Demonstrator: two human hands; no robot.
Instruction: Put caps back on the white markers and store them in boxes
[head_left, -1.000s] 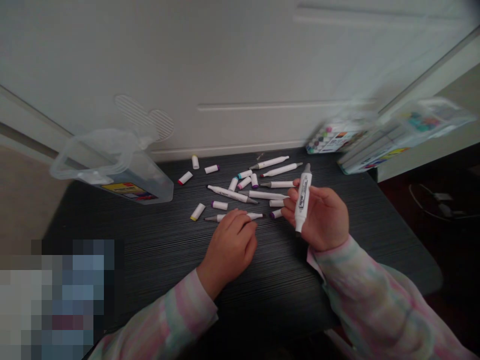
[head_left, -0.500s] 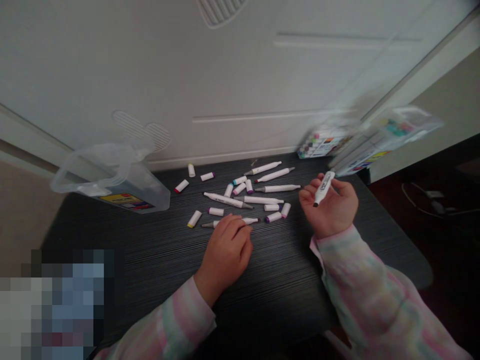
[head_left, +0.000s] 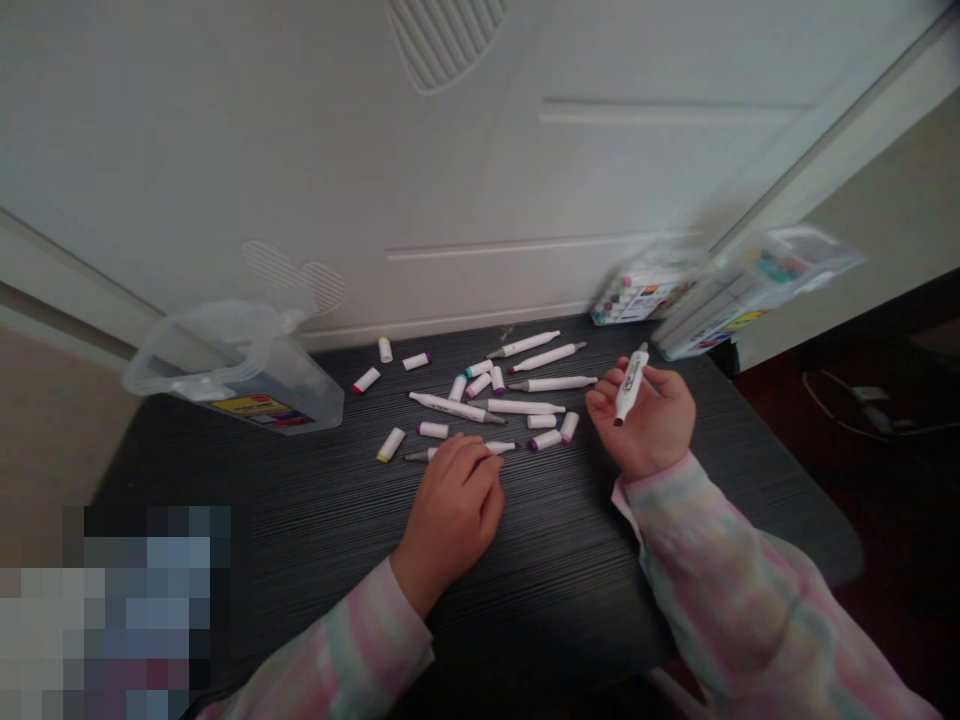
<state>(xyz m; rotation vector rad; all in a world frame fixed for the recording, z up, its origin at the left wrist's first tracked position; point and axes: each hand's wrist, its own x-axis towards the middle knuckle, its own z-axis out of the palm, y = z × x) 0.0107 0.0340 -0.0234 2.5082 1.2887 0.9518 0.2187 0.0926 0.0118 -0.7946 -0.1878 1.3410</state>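
My right hand (head_left: 651,425) is turned palm up with its fingers curled around a white marker (head_left: 634,382). That marker has no caps, and its dark tip points down and to the left. My left hand (head_left: 456,505) rests on the dark table, fingers loosely bent over an uncapped marker (head_left: 501,447) lying there; the fingertips are partly hidden. Beyond both hands lie several more uncapped markers, among them one with a grey tip (head_left: 457,407). Loose white caps with coloured ends, such as a yellow one (head_left: 391,444) and a red one (head_left: 366,380), are scattered around them.
A clear plastic container (head_left: 307,390) stands at the left. At the back right are a pack of markers (head_left: 637,295) and a clear case (head_left: 739,300) with coloured things inside. A white panelled surface (head_left: 450,180) rises behind the dark table (head_left: 322,560).
My right hand has shifted slightly left and down in view, and the marker in it stands steeper, showing its grey far tip. My left hand stays almost where it was.
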